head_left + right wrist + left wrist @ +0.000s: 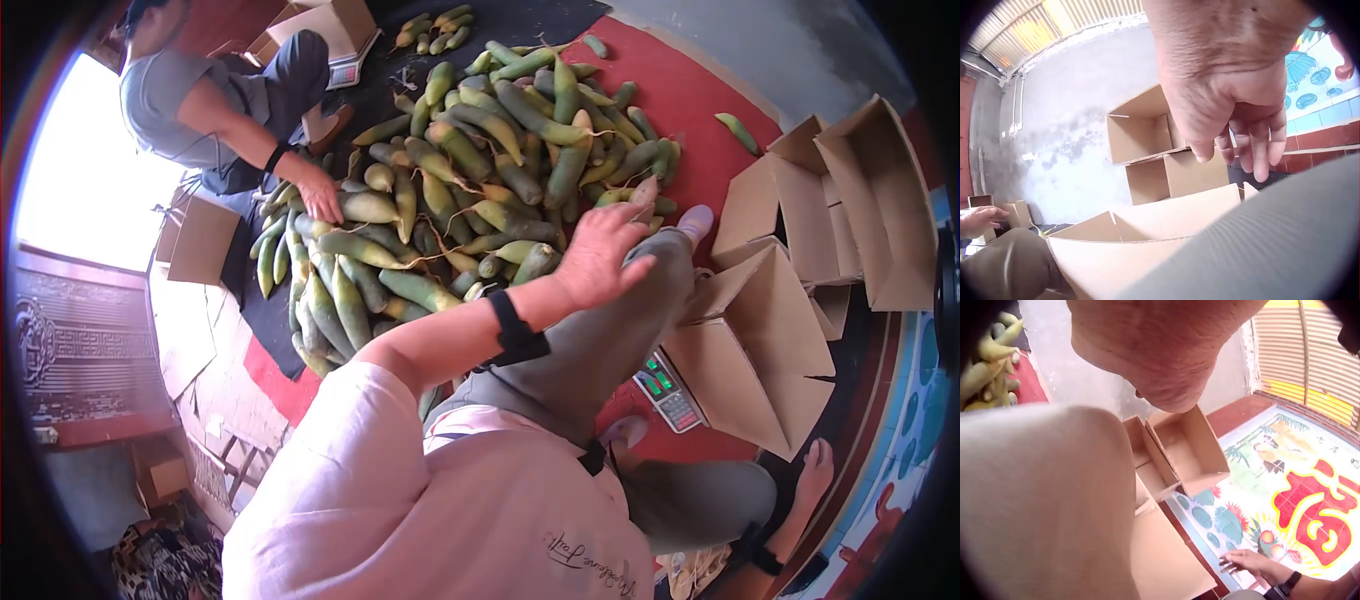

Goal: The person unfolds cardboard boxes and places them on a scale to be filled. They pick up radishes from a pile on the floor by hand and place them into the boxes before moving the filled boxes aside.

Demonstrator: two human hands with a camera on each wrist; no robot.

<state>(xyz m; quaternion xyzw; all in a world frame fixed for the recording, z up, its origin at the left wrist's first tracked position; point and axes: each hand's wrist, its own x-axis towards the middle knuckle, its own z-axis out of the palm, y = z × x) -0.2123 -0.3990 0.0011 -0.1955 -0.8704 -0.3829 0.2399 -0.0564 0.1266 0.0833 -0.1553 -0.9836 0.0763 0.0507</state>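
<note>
The left hand is held above the raised knee with fingers spread, beside the edge of a heap of green radishes; it appears empty. In the left wrist view only the heel of this hand shows, its fingers hidden. The right hand hangs at the lower right, past an open cardboard box. In the right wrist view the right hand has loosely hanging fingers, with nothing in them, above the grey trouser leg.
A digital scale with lit green digits is by the box. More open boxes stand at the right. One radish lies apart on the red cloth. Across the heap, another person reaches into the radishes.
</note>
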